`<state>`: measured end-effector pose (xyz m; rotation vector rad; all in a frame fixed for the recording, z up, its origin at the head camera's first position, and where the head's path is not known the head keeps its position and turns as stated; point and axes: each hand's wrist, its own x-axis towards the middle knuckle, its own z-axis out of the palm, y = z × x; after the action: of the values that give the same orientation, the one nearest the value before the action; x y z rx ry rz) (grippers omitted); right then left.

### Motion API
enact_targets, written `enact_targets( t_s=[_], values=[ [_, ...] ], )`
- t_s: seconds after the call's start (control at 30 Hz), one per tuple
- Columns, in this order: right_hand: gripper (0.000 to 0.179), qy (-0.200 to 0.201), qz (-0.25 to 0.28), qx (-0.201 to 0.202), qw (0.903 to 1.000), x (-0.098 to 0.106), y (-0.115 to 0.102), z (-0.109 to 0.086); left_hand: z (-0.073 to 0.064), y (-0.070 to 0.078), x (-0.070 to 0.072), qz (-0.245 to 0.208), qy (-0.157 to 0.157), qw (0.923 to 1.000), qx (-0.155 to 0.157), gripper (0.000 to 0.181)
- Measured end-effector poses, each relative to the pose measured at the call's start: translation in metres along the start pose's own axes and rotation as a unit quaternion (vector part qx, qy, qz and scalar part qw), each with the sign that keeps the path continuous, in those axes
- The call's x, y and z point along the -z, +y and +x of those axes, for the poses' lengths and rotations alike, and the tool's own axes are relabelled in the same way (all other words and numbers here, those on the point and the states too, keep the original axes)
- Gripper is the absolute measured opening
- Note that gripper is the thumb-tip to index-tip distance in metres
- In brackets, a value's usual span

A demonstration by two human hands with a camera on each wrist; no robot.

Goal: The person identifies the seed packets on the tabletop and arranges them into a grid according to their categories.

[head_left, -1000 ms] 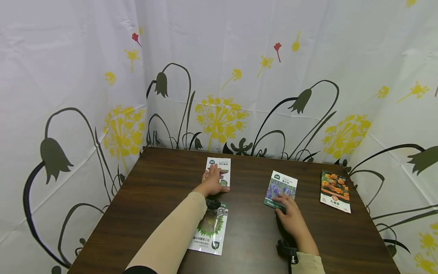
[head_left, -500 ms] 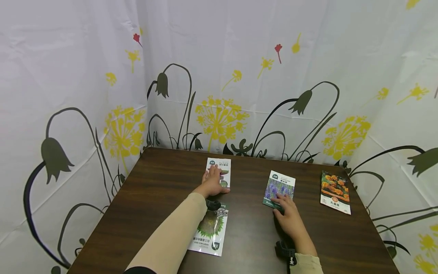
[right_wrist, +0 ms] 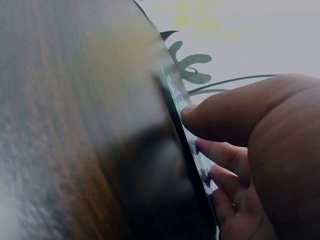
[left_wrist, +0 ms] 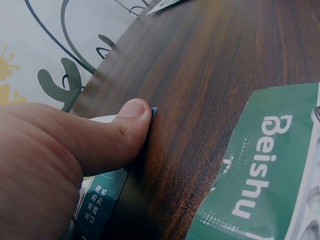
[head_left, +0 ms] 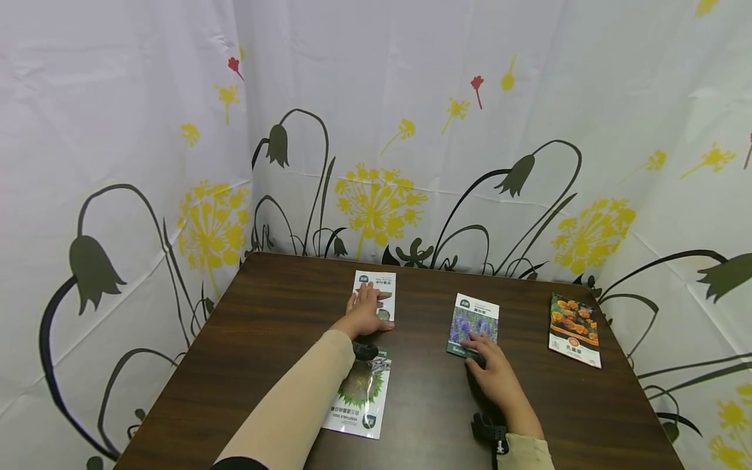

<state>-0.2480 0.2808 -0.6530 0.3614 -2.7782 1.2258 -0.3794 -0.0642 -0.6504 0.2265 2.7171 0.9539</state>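
Note:
Several seed packets lie on the dark wooden table. My left hand rests with fingers spread on a white seed packet near the back edge; in the left wrist view the thumb lies along that packet's edge. Under my right hand's fingertips is a seed packet with purple flowers. Seen from the right wrist, this purple-flower packet appears edge-on, the thumb and fingertips touching its face. Partly beneath the left forearm is a sunflower seed packet, whose green end shows close in the left wrist view.
A seed packet with orange flowers lies by the table's right edge. Behind and beside the table hangs a white curtain printed with flowers. Both wrists wear black straps, the right strap being close to the tabletop.
My right hand has slid the purple-flower packet a little to the left, and the packet has turned slightly straighter. The left hand and its white packet have stayed in place.

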Motion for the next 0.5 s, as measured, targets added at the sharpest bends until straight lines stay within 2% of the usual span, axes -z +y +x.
enact_targets(
  t_s=[0.17,0.33,0.5],
  values=[
    [0.038,0.003,-0.013,0.014,0.9998,-0.007,0.000,0.000,-0.001,0.000,0.000,0.002,-0.005,1.0000,0.002,0.103],
    [0.030,0.005,-0.025,0.039,0.9989,-0.014,-0.005,0.002,-0.002,0.000,0.001,0.012,-0.012,0.9998,0.010,0.104],
    [0.031,0.027,-0.026,0.049,0.9981,-0.017,-0.009,0.003,-0.002,0.001,0.002,0.012,-0.014,0.9998,0.004,0.103]
  ],
)
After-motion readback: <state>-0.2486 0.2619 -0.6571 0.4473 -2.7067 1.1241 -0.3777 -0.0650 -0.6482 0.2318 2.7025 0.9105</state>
